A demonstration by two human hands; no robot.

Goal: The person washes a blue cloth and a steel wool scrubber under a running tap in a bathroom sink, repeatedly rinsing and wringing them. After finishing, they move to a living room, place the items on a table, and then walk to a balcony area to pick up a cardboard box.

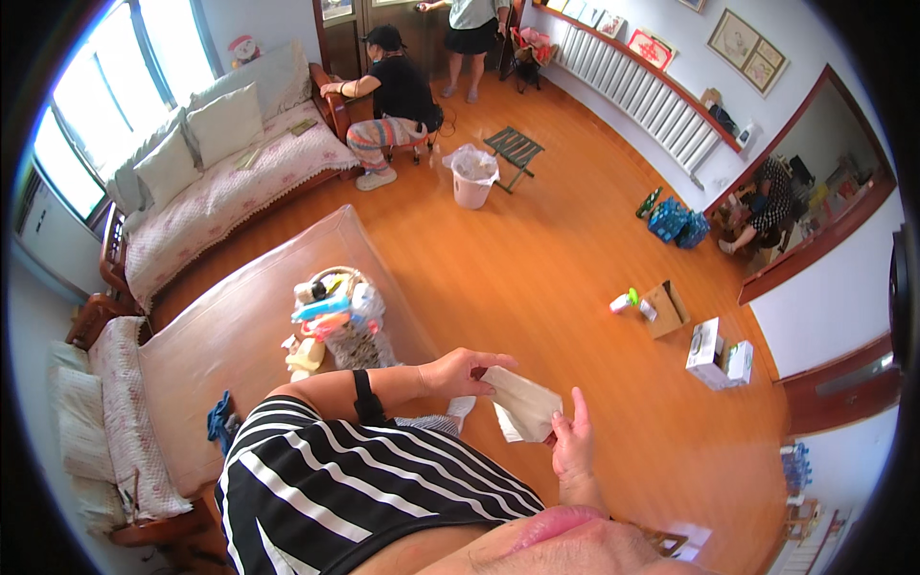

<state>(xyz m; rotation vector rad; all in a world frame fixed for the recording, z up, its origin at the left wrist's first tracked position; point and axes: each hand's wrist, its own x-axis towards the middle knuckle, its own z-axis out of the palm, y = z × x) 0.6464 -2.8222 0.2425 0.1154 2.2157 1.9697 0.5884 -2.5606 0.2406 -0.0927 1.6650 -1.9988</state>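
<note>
A cream folded cloth or paper sheet [523, 404] is held between my two hands above the wooden floor. My left hand [454, 372] pinches one end of it, with the index finger stretched out along the top. At the opposite end, my right hand [573, 437] grips the edge between thumb and fingers, one finger pointing up. A paler layer hangs below the near edge. Left of my hands, a wicker basket [343, 273] full of mixed items stands on the table [237, 302], which has a clear cover. Beside the basket sits a pale yellow bottle [307, 355].
A sofa [237, 180] runs below the windows. One person [399, 93] sits at its end; another [474, 36] stands by the door. Someone [769, 194] crouches in the right doorway. A lined bin [473, 183], folding stool [514, 151], blue bags [675, 223] and cartons [665, 309] occupy the floor.
</note>
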